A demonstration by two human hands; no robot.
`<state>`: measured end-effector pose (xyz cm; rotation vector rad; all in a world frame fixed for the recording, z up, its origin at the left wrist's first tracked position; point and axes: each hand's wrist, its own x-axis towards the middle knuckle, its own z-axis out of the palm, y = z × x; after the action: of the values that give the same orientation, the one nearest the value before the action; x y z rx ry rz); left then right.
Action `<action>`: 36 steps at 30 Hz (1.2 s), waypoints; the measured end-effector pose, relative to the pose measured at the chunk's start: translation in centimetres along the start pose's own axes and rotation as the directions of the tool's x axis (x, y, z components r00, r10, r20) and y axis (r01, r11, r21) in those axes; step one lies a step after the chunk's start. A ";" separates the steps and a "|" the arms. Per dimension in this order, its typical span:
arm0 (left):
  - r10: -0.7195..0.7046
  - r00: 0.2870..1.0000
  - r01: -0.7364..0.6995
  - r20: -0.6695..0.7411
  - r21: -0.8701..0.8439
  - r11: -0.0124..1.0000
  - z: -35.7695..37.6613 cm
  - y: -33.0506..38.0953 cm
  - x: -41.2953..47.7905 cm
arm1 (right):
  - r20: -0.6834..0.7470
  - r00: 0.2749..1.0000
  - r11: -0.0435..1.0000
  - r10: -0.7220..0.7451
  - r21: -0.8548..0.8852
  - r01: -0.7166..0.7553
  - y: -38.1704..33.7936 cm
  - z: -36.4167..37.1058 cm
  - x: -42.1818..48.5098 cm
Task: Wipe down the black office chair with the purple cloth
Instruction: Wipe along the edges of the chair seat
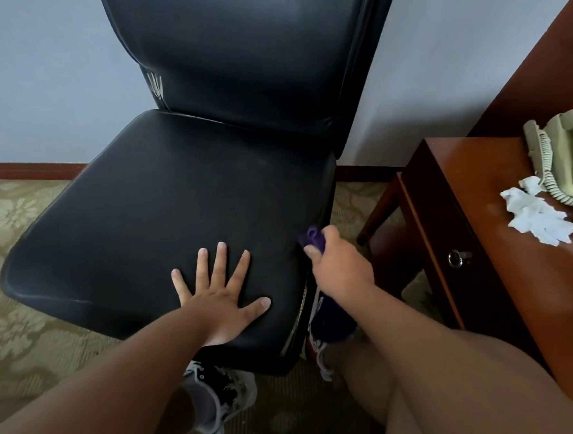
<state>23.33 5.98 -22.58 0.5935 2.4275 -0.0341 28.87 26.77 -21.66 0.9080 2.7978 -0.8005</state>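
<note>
Left hand (220,296) flat on black office chair (163,204) seat, fingers spread, palm down near front edge, holding nothing. Right hand (340,264) curled round purple cloth (310,238), pressed against seat's right side edge (cloth mostly hidden by fingers). Chair against wall, beside wooden desk (472,205) with phone (566,156) and crumpled tissue (536,215).
</note>
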 end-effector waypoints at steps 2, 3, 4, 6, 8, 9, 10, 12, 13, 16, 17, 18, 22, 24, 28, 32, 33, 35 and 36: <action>0.006 1.000 -0.006 0.017 -0.020 1.000 0.0 -0.2 0.1 | -0.021 0.998 0.998 0.059 0.037 -0.058 0.2 -0.1 2.1; 0.009 1.000 -0.008 0.021 -0.024 1.000 0.0 -0.2 0.2 | -0.021 0.997 0.997 0.070 0.039 -0.069 0.2 -0.2 3.0; 0.010 1.000 -0.010 0.025 -0.025 1.000 0.0 -0.2 0.2 | -0.015 0.997 0.996 0.077 0.045 -0.076 0.2 -0.2 3.6; 0.012 0.999 -0.010 0.032 -0.031 0.999 0.0 -0.1 0.3 | 0.019 0.996 0.993 0.088 0.076 -0.090 0.2 -0.4 4.4; 0.007 0.999 -0.005 0.038 -0.037 0.999 0.0 0.2 0.4 | 0.085 0.992 0.987 0.092 0.124 -0.102 0.1 -0.9 4.7; 0.004 0.999 -0.003 0.038 -0.036 0.999 0.0 0.3 0.5 | 0.126 0.988 0.983 0.092 0.148 -0.110 0.1 -1.1 4.7; 0.002 0.999 -0.001 0.032 -0.035 0.999 0.1 0.5 0.5 | 0.169 0.982 0.980 0.087 0.161 -0.114 0.1 -1.3 4.4; 0.004 1.000 -0.004 0.015 -0.035 0.999 0.3 0.6 0.6 | 0.247 0.967 0.986 0.066 0.134 -0.101 -0.1 -1.5 3.1; 0.007 1.000 -0.007 0.008 -0.035 0.999 0.3 0.6 0.6 | 0.279 0.959 0.992 0.051 0.100 -0.082 -0.3 -1.4 2.2; 0.009 1.000 -0.009 0.001 -0.025 1.000 0.3 0.2 0.5 | 0.355 0.935 1.000 -0.008 -0.022 0.017 -1.0 -0.9 -0.8; 0.009 1.000 -0.009 0.000 -0.017 1.000 0.3 0.0 0.5 | 0.368 0.930 0.998 -0.019 -0.050 0.040 -1.2 -0.7 -1.6; 0.009 1.000 -0.009 -0.002 -0.008 1.000 0.3 -0.3 0.4 | 0.365 0.931 0.996 -0.023 -0.068 0.051 -1.3 -0.3 -2.3; 0.037 0.999 -0.037 -0.016 -0.009 0.999 0.3 -1.4 0.0 | 0.209 0.978 0.999 -0.016 -0.034 0.023 -1.7 0.7 -3.0; 0.056 0.998 -0.057 -0.020 -0.020 0.998 0.4 -2.0 0.0 | 0.080 0.997 1.000 -0.004 -0.015 0.006 -2.0 0.6 -1.8; 0.082 0.996 -0.082 -0.021 -0.022 0.996 0.5 -2.8 0.0 | -0.053 0.996 0.997 0.077 -0.003 -0.077 -2.0 -0.1 2.8; 0.083 0.997 -0.083 -0.002 -0.050 0.995 0.5 -2.7 0.4 | -0.101 0.990 0.995 0.097 0.029 -0.094 -1.7 -0.4 6.3; 0.080 0.997 -0.080 -0.002 -0.057 0.995 0.6 -2.4 0.4 | -0.098 0.989 0.993 0.108 0.053 -0.104 -1.6 -0.6 6.9; 0.071 0.997 -0.071 -0.010 -0.069 0.995 0.7 -1.7 0.6 | -0.056 0.990 0.984 0.129 0.131 -0.121 -1.4 -1.0 7.9; 0.064 0.998 -0.065 -0.014 -0.072 0.995 0.7 -1.4 0.6 | -0.023 0.991 0.976 0.132 0.178 -0.126 -1.2 -1.2 8.2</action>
<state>22.69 4.88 -23.68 0.6409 2.4082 0.0839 21.58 30.84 -22.04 1.1286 2.6949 -1.0346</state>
